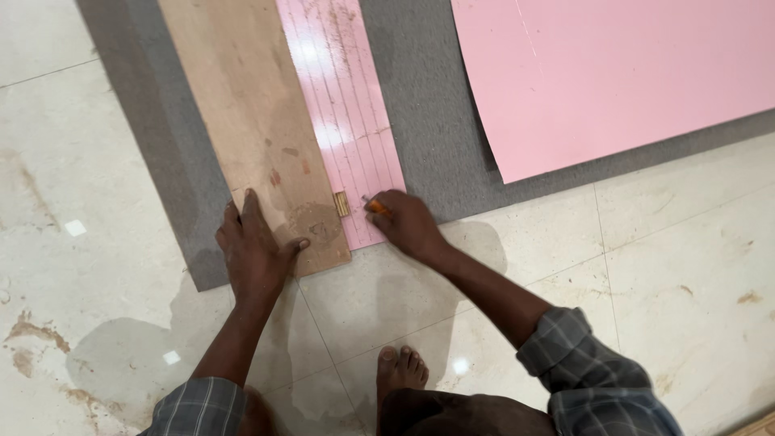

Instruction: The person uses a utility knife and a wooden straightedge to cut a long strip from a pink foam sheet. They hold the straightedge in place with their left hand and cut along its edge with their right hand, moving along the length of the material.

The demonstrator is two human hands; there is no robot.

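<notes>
Underfoot, a glossy cream marble floor (678,266) with brown stains fills most of the view. On it, running from eleven o'clock toward three, lies a grey felt-like mat (436,137), matte and fibrous. A large pink laminate sheet (613,73), smooth with a slightly curled edge, covers the mat at one o'clock. At twelve o'clock a long plywood board (250,105), tan and blotched with darker patches, lies slantwise over a narrow pink laminate strip (351,129), which is shiny and scored with fine parallel lines along its length. The left hand (254,250) lies flat and spread, palm down on the board's near end at about seven o'clock from the strip, holding nothing. The right hand (408,222) is curled closed around an orange pencil (377,207) at the strip's near corner, its tip touching the pink surface. Just beside it, a small brass-coloured block (342,203) sits at the board's edge. A bare foot (401,371) rests on the floor at six o'clock.
</notes>
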